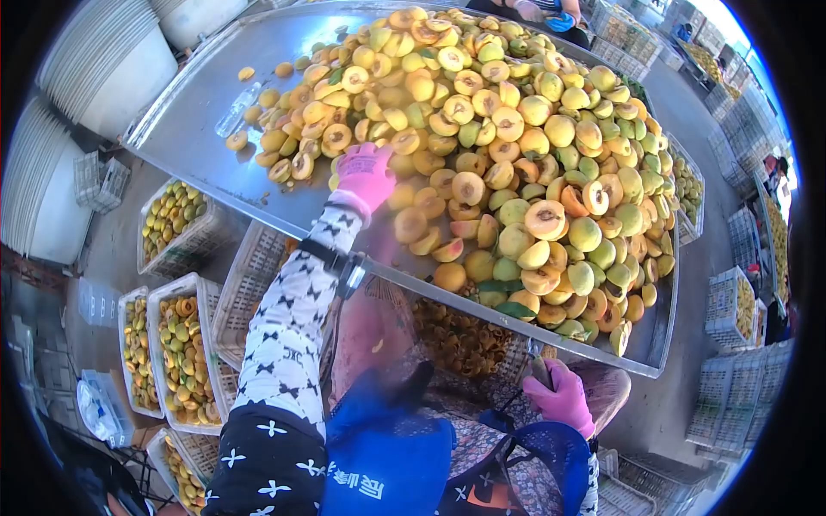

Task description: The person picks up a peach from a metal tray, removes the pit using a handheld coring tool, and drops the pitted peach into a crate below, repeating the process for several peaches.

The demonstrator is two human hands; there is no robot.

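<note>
My left hand, in a pink glove, reaches onto the near edge of a heap of yellow-green peaches, many of them cut into halves. Its fingers point down among the fruit, and their tips are hidden, so I cannot see whether they hold a peach. Low at the right, in front of the metal tray, my right hand is closed around a small hand tool with a dark handle. A metal end shows at the tool's top. The heap lies on a large metal tray with a raised rim.
A clear plastic bottle lies on the tray's left side. Below the tray's front edge, a crate holds brown pits or scraps. Fruit-filled crates stand at the left. Stacked tubs are behind them. Another person's gloved hand shows across the tray.
</note>
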